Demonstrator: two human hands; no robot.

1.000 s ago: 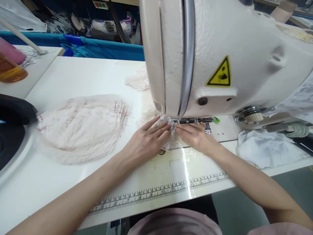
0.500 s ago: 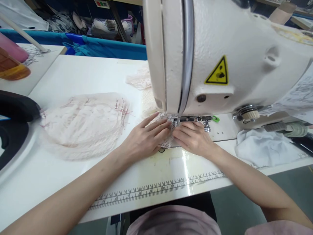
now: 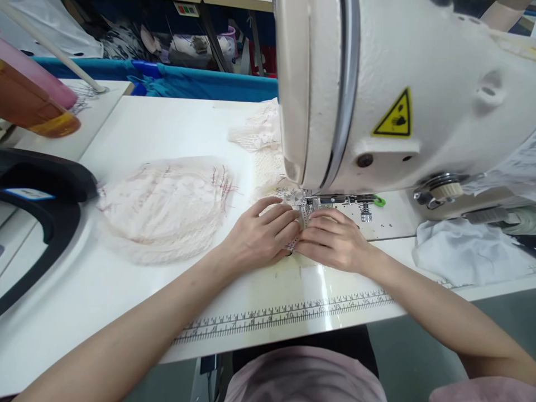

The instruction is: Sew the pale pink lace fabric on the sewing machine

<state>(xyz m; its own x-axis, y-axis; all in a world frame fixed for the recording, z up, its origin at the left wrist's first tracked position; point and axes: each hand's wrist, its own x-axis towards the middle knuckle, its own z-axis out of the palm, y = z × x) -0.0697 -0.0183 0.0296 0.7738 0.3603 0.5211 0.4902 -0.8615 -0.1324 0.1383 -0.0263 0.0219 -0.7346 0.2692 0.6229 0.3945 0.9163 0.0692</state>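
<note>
The lace [image 3: 306,214] looks like openwork cloth, thin and matt. The pile [image 3: 163,206] is sheer, crinkled cloth, also matt. The machine [image 3: 431,61] has a painted, finely pebbled shell with a soft sheen; its screw [image 3: 365,213] is shiny metal, its dial [image 3: 448,192] ridged and plastic-looking. The counter [image 3: 176,123] is smooth, glossy enough to show a bright streak. The rag [image 3: 469,251] is wrinkled cloth; the frame [image 3: 69,162] looks like smooth black plastic.

The white surface [image 3: 176,125] carries a lace heap [image 3: 163,215] at nine o'clock, a sewing machine [image 3: 444,111] at two, crumpled cloth [image 3: 464,251] at three.
</note>
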